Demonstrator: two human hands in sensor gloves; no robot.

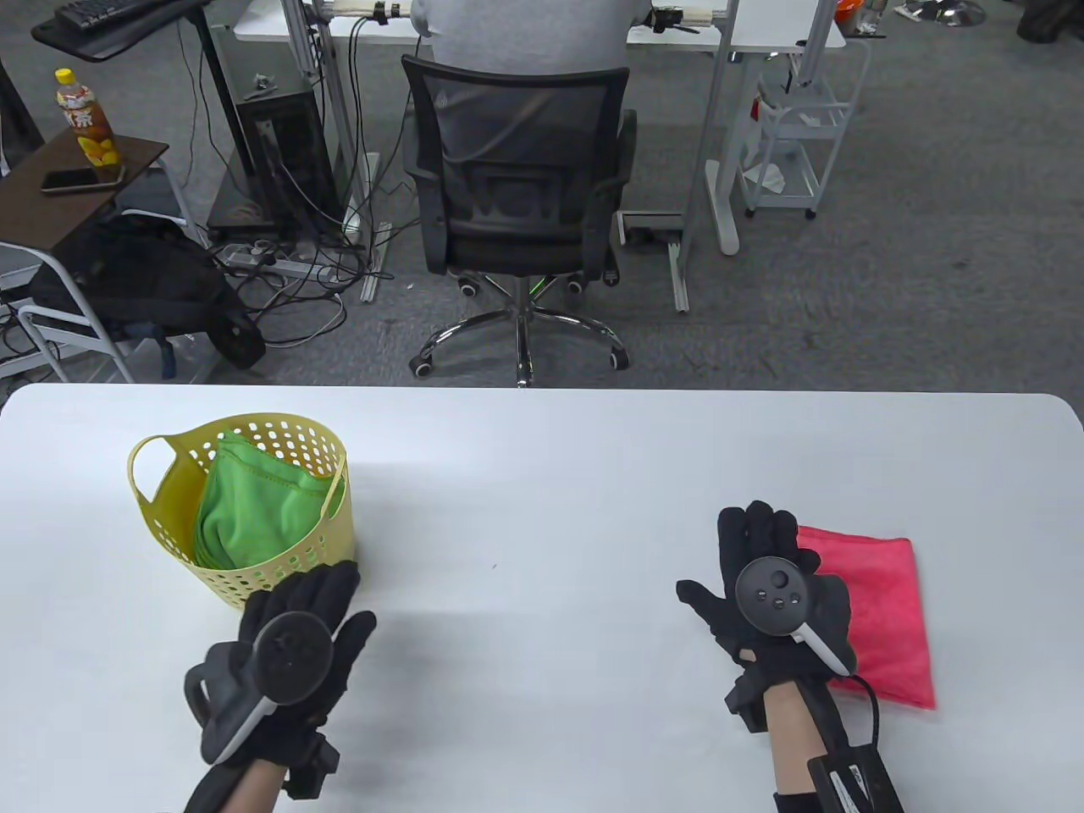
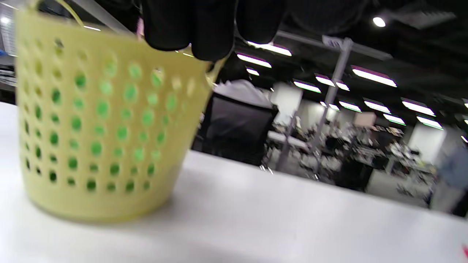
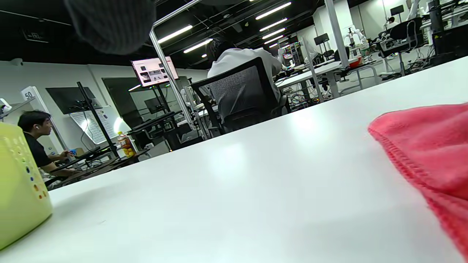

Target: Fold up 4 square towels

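— Where does the left hand (image 1: 292, 644) sit?
— Fingers extended, gripping nothing, just short of the yellow basket (image 1: 174, 525) holding green towels (image 1: 258, 517).
— And the right hand (image 1: 766, 589)?
— Flat, fingers spread, overlapping the folded pink towel (image 1: 889, 618) lying beside it.

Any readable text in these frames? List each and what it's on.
"50": white sign at the far left of the right wrist view.
Bottle label on the side table: characters too small to read.
Wall monitor: content too blurred to read.
Nothing readable on the yellow basket or the towels.
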